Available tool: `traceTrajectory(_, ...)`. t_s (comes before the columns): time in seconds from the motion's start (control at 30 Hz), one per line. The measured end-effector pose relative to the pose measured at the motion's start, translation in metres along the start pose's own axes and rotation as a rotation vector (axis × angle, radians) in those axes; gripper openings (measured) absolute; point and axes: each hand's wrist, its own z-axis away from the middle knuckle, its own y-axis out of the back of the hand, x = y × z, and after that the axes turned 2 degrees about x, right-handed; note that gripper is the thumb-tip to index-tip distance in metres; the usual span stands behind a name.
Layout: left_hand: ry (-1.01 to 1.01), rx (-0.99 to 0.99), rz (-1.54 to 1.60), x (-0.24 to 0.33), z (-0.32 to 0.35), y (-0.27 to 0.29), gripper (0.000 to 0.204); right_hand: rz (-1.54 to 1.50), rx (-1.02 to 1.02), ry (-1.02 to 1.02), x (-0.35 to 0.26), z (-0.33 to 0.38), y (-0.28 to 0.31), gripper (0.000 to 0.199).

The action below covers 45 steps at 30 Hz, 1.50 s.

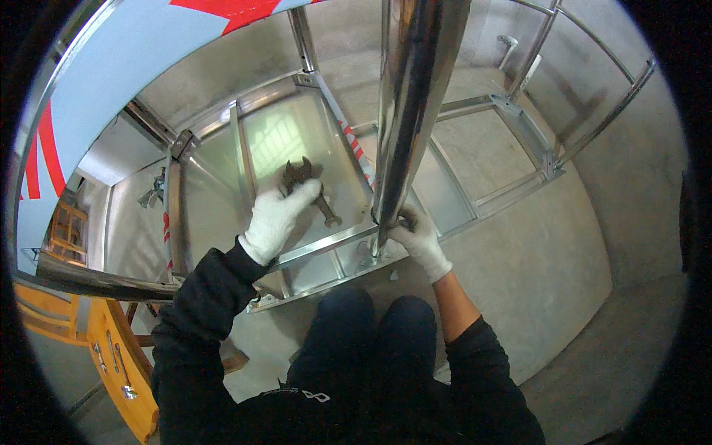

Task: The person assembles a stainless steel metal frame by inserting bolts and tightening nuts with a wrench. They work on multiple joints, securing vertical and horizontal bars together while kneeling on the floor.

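Nearest me, right of centre in the picture, my white-gloved right hand (pixel 417 237) bends in against the foot of the tall, shiny round metal post (pixel 415 96); its fingertips go out of sight behind it, so I cannot tell whether they pinch something there or merely press. To do this well, I would feel for an even fit at that foot, steady the post upright and mind the loose glove fabric (cloth snags easily on bare metal edges).

A little farther out, left of centre, my white-gloved left hand (pixel 276 216) sits beyond the straight silver metal crossbar (pixel 324 245), fingers curled over the dark, rust-brown open-ended wrench (pixel 325 206); whether they close firmly on it, I cannot tell. The wrench slants beneath my fingertips, its larger forked end above them, its smaller end poking out to the lower right. I'd judge a mid-shank hold best balanced.

Under it spreads the wide, glossy silver sheet-metal panel (pixel 285 126); at upper right lies a silver metal framework (pixel 512 187).
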Motion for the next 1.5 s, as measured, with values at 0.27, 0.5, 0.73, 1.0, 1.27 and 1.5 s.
traceTrajectory(0.27, 0.030, -0.294, -0.574, -0.032, 0.002, 0.007, 0.023, 0.072, 0.029, 0.040, 0.002, 0.000, 0.000, 0.043)
traceTrajectory(0.5, 0.172, -0.101, -0.194, -0.025, -0.018, -0.022, 0.027, 0.092, 0.041, 0.001, 0.009, -0.002, 0.005, 0.048)
traceTrajectory(0.73, 0.187, -0.033, -0.064, -0.018, -0.012, -0.042, 0.021, 0.052, 0.039, -0.060, -0.002, 0.002, 0.001, 0.050)
traceTrajectory(1.0, 0.020, -0.059, -0.613, -0.015, -0.008, -0.041, 0.032, 0.108, 0.040, 0.015, -0.005, 0.005, -0.001, 0.046)
traceTrajectory(1.27, -0.237, -0.042, -0.940, -0.033, 0.001, -0.044, 0.033, 0.035, 0.020, -0.008, 0.004, 0.001, 0.000, 0.052)
traceTrajectory(1.5, -0.457, -0.281, -1.477, -0.029, 0.000, -0.038, 0.025, 0.151, 0.005, 0.053, -0.002, 0.007, 0.002, 0.057)
